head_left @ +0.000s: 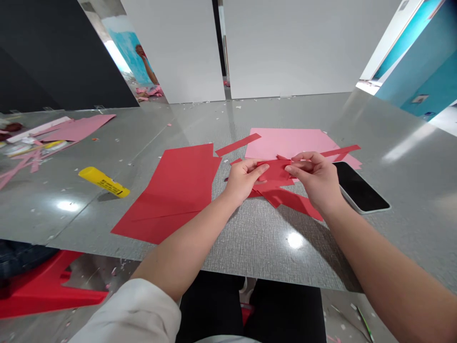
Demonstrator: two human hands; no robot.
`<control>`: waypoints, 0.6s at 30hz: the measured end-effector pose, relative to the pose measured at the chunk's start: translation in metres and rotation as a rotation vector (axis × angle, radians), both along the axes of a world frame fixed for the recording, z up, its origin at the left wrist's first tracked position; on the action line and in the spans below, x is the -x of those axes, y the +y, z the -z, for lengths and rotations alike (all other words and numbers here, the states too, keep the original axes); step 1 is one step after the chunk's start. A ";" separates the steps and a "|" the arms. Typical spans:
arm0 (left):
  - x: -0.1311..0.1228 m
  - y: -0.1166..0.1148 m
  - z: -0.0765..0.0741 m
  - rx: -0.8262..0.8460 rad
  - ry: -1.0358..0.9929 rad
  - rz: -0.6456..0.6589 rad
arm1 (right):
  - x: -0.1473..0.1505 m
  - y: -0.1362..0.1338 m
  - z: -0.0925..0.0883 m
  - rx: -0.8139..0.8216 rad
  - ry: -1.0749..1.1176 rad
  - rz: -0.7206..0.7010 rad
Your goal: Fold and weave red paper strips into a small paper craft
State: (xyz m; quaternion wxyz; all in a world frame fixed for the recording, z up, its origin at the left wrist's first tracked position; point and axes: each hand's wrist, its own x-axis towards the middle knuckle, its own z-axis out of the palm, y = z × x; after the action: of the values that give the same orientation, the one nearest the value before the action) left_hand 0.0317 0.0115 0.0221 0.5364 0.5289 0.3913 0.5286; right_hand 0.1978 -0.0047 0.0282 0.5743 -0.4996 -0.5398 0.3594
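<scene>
Between my hands is a small piece of red paper (276, 170), held just above the table. My left hand (246, 177) pinches its left end, thumb on top. At the right end, the thumb and fingers of my right hand (314, 175) close on its edge, where a narrow part seems to be folded up. Below the hands lie several red paper strips and scraps (294, 201). Large sheets of red paper (182, 181) rest to the left, and a pink sheet (289, 139) lies behind my hands.
A phone (360, 188) lies right of my right hand. A yellow glue tube (103, 181) is at the left. Pink paper (84, 127) and strips are piled far left. White panels (303, 47) stand along the table's back. A red plastic stool (46, 290) is below left.
</scene>
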 end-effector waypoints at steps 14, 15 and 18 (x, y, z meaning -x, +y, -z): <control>0.002 0.002 0.002 -0.077 0.076 0.030 | -0.001 -0.001 0.000 -0.064 -0.011 -0.036; 0.003 0.002 0.002 -0.102 0.098 0.018 | -0.001 -0.001 -0.001 -0.052 -0.023 -0.028; 0.004 0.001 -0.001 -0.187 0.179 -0.035 | -0.001 -0.002 -0.002 -0.029 -0.045 -0.019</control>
State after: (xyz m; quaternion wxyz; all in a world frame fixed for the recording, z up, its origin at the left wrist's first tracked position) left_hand 0.0280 0.0121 0.0231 0.4384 0.6148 0.3958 0.5226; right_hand 0.1987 -0.0068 0.0298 0.5657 -0.4942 -0.5624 0.3456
